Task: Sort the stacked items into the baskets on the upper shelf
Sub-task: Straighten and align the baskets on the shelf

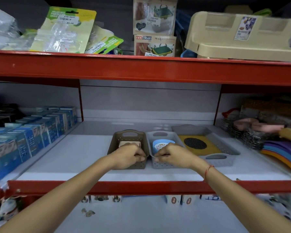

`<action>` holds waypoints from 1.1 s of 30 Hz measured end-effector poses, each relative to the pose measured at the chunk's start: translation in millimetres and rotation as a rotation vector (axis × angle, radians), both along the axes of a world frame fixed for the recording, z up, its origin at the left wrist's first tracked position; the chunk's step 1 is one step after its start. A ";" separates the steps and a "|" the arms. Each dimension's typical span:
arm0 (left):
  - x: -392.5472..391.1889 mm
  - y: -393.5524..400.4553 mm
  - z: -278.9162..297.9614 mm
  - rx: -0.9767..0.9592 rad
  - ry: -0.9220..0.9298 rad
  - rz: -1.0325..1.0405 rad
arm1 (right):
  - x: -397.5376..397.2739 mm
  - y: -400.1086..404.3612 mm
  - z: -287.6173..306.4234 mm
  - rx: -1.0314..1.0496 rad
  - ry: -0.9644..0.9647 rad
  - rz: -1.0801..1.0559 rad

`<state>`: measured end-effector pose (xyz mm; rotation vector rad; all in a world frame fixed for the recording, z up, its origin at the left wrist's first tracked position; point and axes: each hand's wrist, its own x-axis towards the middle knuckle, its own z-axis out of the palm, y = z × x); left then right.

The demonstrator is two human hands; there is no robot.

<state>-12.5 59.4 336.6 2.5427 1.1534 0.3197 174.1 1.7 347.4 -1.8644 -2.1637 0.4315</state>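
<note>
Three small baskets stand side by side on the white shelf. My left hand grips the near rim of the brown basket, which holds a cream square item. My right hand grips the near rim of the narrow grey basket, which holds a blue round item. To the right lies a wider grey basket with a yellow item bearing a black perforated disc.
Blue boxes fill the shelf's left side. Wire baskets and coloured plastic pieces crowd the right. The red shelf edge runs in front of my forearms. Packets and a beige tray sit on the shelf above.
</note>
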 end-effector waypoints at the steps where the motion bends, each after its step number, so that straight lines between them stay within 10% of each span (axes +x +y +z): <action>1: -0.6 -3.0 -0.2 -0.002 -0.002 -0.013 | -1.1 -5.5 1.7 0.009 -0.016 0.014; 33: -17.1 -43.7 -8.8 -0.009 -0.030 -0.055 | 13.0 -31.6 -7.8 0.030 0.013 0.202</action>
